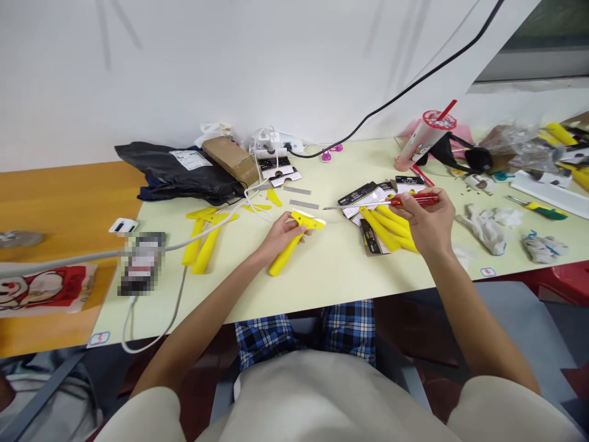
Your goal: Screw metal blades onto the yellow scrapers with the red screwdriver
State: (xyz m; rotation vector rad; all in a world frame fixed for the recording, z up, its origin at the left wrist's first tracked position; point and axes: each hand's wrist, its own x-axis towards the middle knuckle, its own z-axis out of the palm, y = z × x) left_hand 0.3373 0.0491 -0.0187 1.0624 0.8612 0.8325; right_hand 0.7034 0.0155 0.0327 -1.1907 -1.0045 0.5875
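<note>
Fingers of my left hand (281, 236), head view: closed round yellow scraper (288, 252) near centre, probably steadying its head. Right hand (431, 226), three o'clock from left, grips screwdriver (394, 201); shaft points nine o'clock, presumably for reach. On feed I cannot tell contact. Grey strips (304, 204) twelve o'clock from head, likely kept handy.

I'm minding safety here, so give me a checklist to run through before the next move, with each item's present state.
1. Left hand gripping the scraper: ok.
2. Right hand holding the screwdriver by its red handle: ok.
3. Screwdriver tip on the scraper: not ok, a gap shows between them.
4. Two grey strips away from both hands: ok, on the table beyond the scraper.
5. White cable off the other scrapers: not ok, it crosses them.
6. Scraper screw tightness: cannot tell.
</note>
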